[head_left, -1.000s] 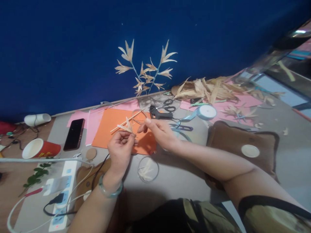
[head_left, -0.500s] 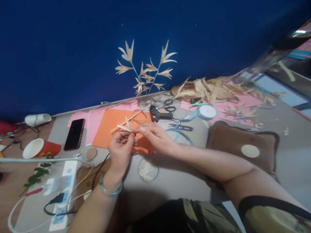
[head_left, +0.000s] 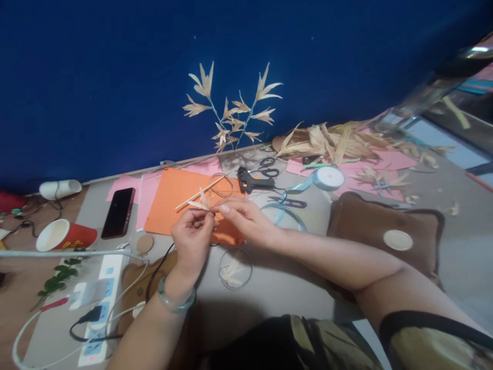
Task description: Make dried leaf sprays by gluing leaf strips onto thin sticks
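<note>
Between my two hands is a small corn-husk flower [head_left: 204, 201] with pale pointed petals. My left hand [head_left: 193, 231] pinches its base between thumb and fingers. Just to the right, my right hand [head_left: 246, 216] is closed with its fingertips at the same base; whatever fine piece they grip there is hidden. Under the hands lies an orange sheet [head_left: 162, 205] with a thin wooden stick [head_left: 196, 194] and a wire loop [head_left: 227, 185]. Nearer me, a clear round dish [head_left: 235, 270] holds pale husk strips.
Behind stand branches of husk flowers [head_left: 231, 121]. A black glue gun [head_left: 256, 182], scissors [head_left: 269, 169], blue ribbon roll [head_left: 329, 178] and dried husks [head_left: 331, 144] lie to the right. Left are a phone [head_left: 118, 213], paper cup [head_left: 67, 235] and power strip [head_left: 100, 313] with cables.
Both hands stay almost in place at the flower's base. The flower's petals have turned slightly; nothing has been let go.
</note>
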`<state>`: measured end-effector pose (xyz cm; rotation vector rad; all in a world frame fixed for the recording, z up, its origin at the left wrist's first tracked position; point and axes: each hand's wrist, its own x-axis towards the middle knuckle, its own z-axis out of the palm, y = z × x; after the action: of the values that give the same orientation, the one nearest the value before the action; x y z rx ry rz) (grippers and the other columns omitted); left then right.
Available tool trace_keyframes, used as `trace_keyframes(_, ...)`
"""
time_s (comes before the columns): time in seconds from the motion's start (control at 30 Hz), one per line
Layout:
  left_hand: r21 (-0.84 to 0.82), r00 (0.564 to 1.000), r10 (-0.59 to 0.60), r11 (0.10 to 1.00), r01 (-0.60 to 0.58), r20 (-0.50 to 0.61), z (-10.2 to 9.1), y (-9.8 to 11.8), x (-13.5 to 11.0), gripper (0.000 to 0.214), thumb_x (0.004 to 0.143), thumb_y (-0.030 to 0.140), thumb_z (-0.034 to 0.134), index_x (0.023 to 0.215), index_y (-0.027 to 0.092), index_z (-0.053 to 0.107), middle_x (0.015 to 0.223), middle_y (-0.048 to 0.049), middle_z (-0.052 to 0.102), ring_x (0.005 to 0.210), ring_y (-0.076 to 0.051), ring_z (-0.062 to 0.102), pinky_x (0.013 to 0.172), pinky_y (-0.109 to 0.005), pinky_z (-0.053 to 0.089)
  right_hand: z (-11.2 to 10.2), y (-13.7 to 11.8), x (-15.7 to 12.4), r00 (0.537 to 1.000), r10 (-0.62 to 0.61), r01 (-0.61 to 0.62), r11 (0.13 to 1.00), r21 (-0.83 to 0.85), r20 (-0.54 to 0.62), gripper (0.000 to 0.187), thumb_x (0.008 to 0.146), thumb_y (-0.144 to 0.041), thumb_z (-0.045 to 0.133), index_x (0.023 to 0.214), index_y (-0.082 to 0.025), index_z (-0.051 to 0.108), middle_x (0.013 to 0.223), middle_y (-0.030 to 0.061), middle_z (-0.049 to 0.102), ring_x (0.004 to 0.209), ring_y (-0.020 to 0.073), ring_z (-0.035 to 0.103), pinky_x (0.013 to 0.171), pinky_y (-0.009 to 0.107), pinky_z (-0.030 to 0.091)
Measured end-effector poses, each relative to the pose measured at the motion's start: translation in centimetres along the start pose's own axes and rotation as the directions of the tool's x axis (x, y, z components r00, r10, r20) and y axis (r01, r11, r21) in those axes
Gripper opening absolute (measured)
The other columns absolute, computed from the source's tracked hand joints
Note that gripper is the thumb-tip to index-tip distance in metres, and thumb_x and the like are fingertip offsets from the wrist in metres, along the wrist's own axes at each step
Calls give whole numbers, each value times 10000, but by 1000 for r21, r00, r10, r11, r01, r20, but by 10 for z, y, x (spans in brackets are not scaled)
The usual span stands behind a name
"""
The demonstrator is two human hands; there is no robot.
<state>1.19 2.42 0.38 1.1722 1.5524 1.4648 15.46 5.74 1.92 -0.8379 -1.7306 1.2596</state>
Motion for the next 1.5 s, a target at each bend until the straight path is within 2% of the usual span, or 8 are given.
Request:
trace_keyframes(0.13, -7, 1000, -27, 1000, 27, 8, 0, 1, -1, 116, 710, 252, 690, 724, 153, 632, 617, -14, 690, 533, -130, 660, 537, -214, 524, 1, 1, -1, 1000, 30, -30, 999, 35, -2, 418, 922, -481, 455, 827, -158, 702, 855, 58, 686, 862, 174, 634, 794, 290, 476)
trace_keyframes(0.43, 10, 1000, -26, 1000, 26, 4, 0, -1, -1, 119, 712, 256, 682, 716, 154, 622, 569, -8, 675, 516, -134, 655, 543, -223, 525, 3, -3, 1, 987, 163, -160, 967, 199, 1, 472, 848, -590, 504, 815, -176, 727, 811, 53, 705, 869, 191, 648, 808, 306, 495)
trace_keyframes(0.57, 4, 999, -35, 999, 35, 7, -1, -2, 0, 125, 710, 263, 685, 714, 157, 620, 567, -6, 671, 512, -133, 652, 543, -225, 525, 4, 0, 1, 979, 204, -202, 954, 220, 10, 481, 841, -601, 504, 792, -178, 729, 752, 41, 689, 841, 184, 642, 787, 303, 507)
trace_keyframes(0.97, 0, 999, -37, 999, 37, 1, 0, 1, 0, 132, 704, 268, 688, 706, 158, 614, 562, -6, 670, 509, -133, 651, 538, -226, 523, 6, 3, 0, 969, 247, -239, 918, 316, 17, 435, 839, -562, 535, 774, -177, 725, 755, 36, 686, 830, 175, 628, 771, 292, 490)
trace_keyframes(1.17, 4, 999, -45, 999, 45, 5, 0, 4, 2, 156, 697, 278, 695, 701, 161, 592, 573, -4, 669, 515, -141, 660, 540, -233, 529, 4, 6, 4, 942, 334, -297, 851, 432, -10, 401, 853, -515, 535, 829, -176, 748, 896, 51, 724, 885, 157, 610, 877, 299, 426)
trace_keyframes(1.27, 4, 999, -49, 999, 49, 3, 1, 4, 4, 171, 690, 280, 704, 693, 162, 581, 580, -7, 672, 514, -144, 662, 530, -234, 528, 5, 9, 6, 907, 420, -364, 769, 525, 14, 417, 849, -520, 530, 840, -161, 743, 902, 61, 729, 819, 147, 607, 827, 295, 428)
trace_keyframes(1.4, -22, 997, -77, 997, 78, 26, 1, 3, 6, 175, 691, 272, 706, 690, 161, 571, 565, -6, 667, 498, -137, 653, 519, -226, 523, 5, 12, 9, 880, 473, -383, 663, 643, 37, 391, 842, -501, 540, 884, -156, 719, 844, 65, 729, 760, 141, 625, 756, 279, 442)
trace_keyframes(1.5, -51, 995, -93, 994, 95, 40, -1, 4, 8, 162, 692, 257, 704, 707, 150, 583, 555, -5, 659, 500, -129, 646, 523, -223, 523, -1, 12, 13, 881, 471, -342, 704, 622, -48, 341, 855, -453, 539, 906, -164, 713, 874, 60, 729, 753, 127, 622, 724, 261, 440)
